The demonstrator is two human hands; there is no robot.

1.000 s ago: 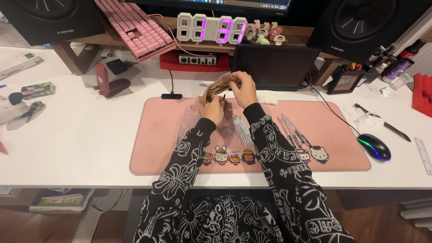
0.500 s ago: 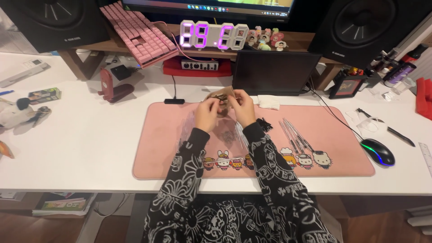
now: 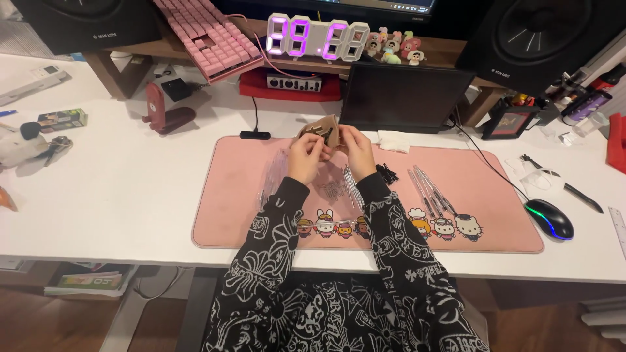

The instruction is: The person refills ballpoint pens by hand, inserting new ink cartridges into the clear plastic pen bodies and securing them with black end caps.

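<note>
In the head view, both hands are raised together over the far middle of a pink desk mat (image 3: 495, 195), and between them they hold a small tan-brown piece (image 3: 324, 130) that looks like folded card or thin board; what exactly it is cannot be told. The left hand (image 3: 306, 155) grips the piece from its near left side, fingers curled around it. The right hand (image 3: 355, 151) pinches the piece's right edge, thumb toward the other hand. The two hands are just beside each other, almost touching at the fingertips, and the piece stands up above them, off the mat.

Directly under the hands lie clear plastic strips (image 3: 336, 189) spread on the mat, with another clear stack (image 3: 272, 176) just left of the left wrist. Right of the right forearm sits a small dark bit (image 3: 388, 173), and farther right a bundle of thin clear rods (image 3: 430, 190). A row of cartoon figures (image 3: 443, 226) is printed along the mat's near edge, below both sleeves.

Beyond the hands stands a dark tablet-like screen (image 3: 404, 98), with a white folded cloth (image 3: 394, 141) just past the right hand. Behind that are a digital clock with purple digits (image 3: 317, 38) and a pink keyboard (image 3: 212, 39) propped up to the far left. Well to the right of the right hand rests a black mouse with a glowing edge (image 3: 550, 218), on the white desk (image 3: 111, 195).
</note>
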